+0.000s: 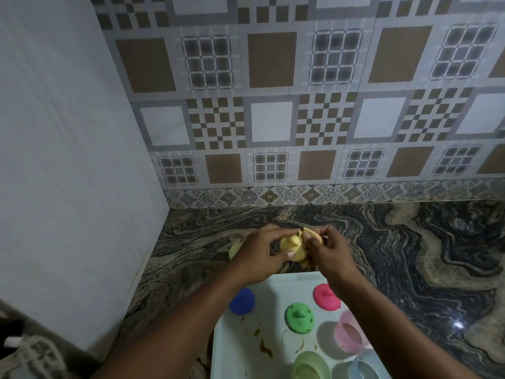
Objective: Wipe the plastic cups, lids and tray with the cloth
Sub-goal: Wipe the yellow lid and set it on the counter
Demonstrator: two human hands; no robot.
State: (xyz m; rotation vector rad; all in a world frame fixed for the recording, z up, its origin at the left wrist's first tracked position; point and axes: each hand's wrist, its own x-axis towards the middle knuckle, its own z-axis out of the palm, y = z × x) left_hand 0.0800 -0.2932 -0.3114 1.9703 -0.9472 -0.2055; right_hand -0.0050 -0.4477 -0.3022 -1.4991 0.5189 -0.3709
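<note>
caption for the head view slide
Left hand and right hand hold a pale yellow item over the counter, behind the stained tray.

The hands meet above the counter [410,255]. The left hand [257,255] curls round a pale yellow piece [292,250], thumb across its front. Cup or lid, it cannot be told. The right hand [333,250] pinches a crumpled yellow cloth [307,233] against it. Just left of the left hand a pale yellow disc [234,248] peeks out. Below the hands, under the forearms, lies a white tray [284,288] with brown stains. It carries a blue lid [241,301], green lid [299,316], pink lid [325,296], pink cup [349,335], green cup [311,365] and blue cup [363,368].
</note>
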